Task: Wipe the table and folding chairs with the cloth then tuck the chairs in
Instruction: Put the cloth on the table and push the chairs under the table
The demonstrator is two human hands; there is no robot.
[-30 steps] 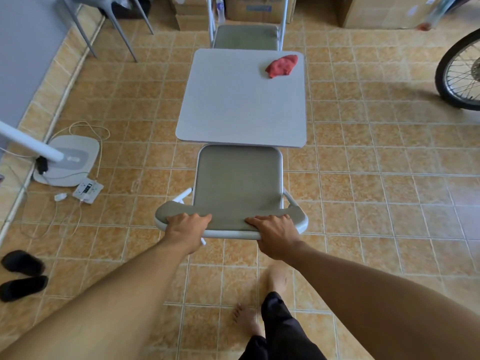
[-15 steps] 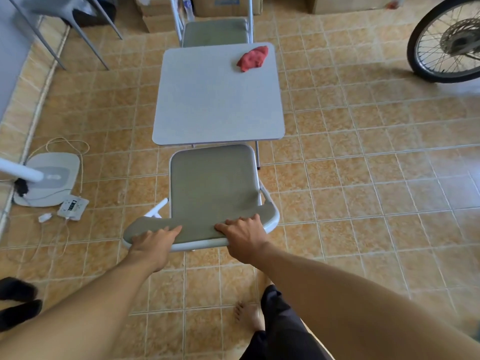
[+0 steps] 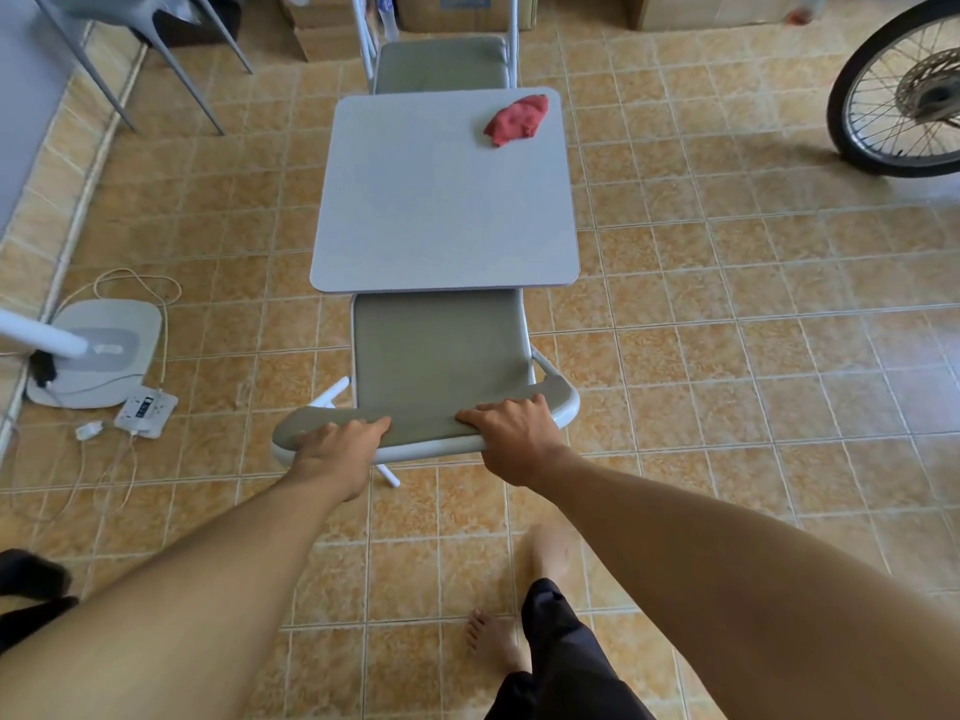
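Observation:
A grey square table (image 3: 441,200) stands mid-floor with a crumpled red cloth (image 3: 517,119) lying near its far right corner. The near folding chair (image 3: 439,356) has a grey-green padded seat whose front edge is just under the table's near edge. My left hand (image 3: 337,444) and my right hand (image 3: 514,433) both grip the top of its backrest. A second folding chair (image 3: 441,65) stands at the table's far side, its seat partly under the tabletop.
A fan base (image 3: 96,350) with cables and a power strip (image 3: 145,410) lies on the floor at left. A bicycle wheel (image 3: 904,90) stands at the right. Cardboard boxes (image 3: 457,10) line the back, a grey plastic chair's legs (image 3: 156,59) far left, black slippers (image 3: 31,589) near left.
With both hands on the backrest, the near chair has slid forward, so the seat's front edge now reaches under the table edge. The view has shifted.

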